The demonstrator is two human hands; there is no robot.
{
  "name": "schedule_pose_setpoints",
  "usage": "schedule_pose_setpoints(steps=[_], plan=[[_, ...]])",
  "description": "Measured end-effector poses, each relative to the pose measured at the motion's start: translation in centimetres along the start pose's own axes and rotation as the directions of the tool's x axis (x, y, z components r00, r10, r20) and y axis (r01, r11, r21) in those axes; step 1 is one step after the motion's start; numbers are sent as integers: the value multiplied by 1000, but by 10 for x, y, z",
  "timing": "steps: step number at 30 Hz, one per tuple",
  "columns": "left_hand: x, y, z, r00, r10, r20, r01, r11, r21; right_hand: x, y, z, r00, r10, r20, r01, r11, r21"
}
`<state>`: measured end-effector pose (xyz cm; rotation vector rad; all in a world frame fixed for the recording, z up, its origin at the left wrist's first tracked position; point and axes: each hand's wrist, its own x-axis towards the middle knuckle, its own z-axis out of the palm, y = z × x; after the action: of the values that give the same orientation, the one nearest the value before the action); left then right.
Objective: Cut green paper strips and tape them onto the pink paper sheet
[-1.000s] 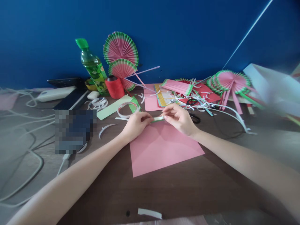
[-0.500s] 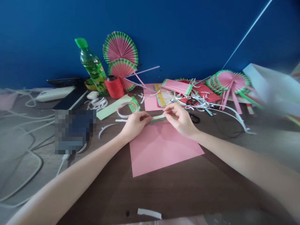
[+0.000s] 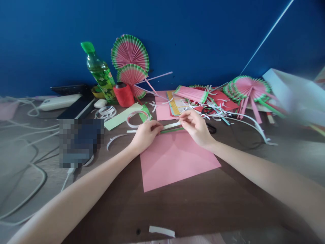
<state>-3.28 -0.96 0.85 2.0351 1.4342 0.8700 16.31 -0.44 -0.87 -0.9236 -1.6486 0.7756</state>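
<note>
A narrow white strip (image 3: 171, 125) is stretched between my two hands, just above the far edge of a pink paper sheet (image 3: 177, 159). My left hand (image 3: 146, 135) pinches its left end, thumb and fingers pressed together. At the other end, my right hand (image 3: 195, 130) grips the strip between thumb and fingertips. A green band (image 3: 172, 130) runs along the sheet's far edge under the strip. Behind my left hand lies a roll of white tape (image 3: 130, 124). Part of a black-handled tool (image 3: 211, 128) shows beside my right hand.
A green bottle (image 3: 101, 73), a red-wrapped object (image 3: 124, 95) and pink-green pleated paper fans (image 3: 130, 51) stand by the blue wall. Paper scraps (image 3: 215, 113) and more fans (image 3: 250, 88) lie back right. Cables and a blurred-out device (image 3: 81, 142) are on the left.
My right hand has shifted slightly up and to the right, and a longer piece of the white strip shows between my hands. My left hand has moved very little.
</note>
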Motion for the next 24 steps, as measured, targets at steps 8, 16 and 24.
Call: schedule_pose_setpoints(steps=[8, 16, 24], plan=[[-1, 1, 0, 999, 21, -49, -17, 997, 79, 1, 0, 1, 1000, 19, -16, -19, 1000, -4], [-1, -2, 1, 986, 117, -121, -79, 957, 279, 3, -1, 1, 997, 49, -65, -47, 998, 37], [-1, -1, 0, 988, 121, -93, -103, 978, 179, 4, -1, 1, 994, 50, -98, -47, 998, 38]])
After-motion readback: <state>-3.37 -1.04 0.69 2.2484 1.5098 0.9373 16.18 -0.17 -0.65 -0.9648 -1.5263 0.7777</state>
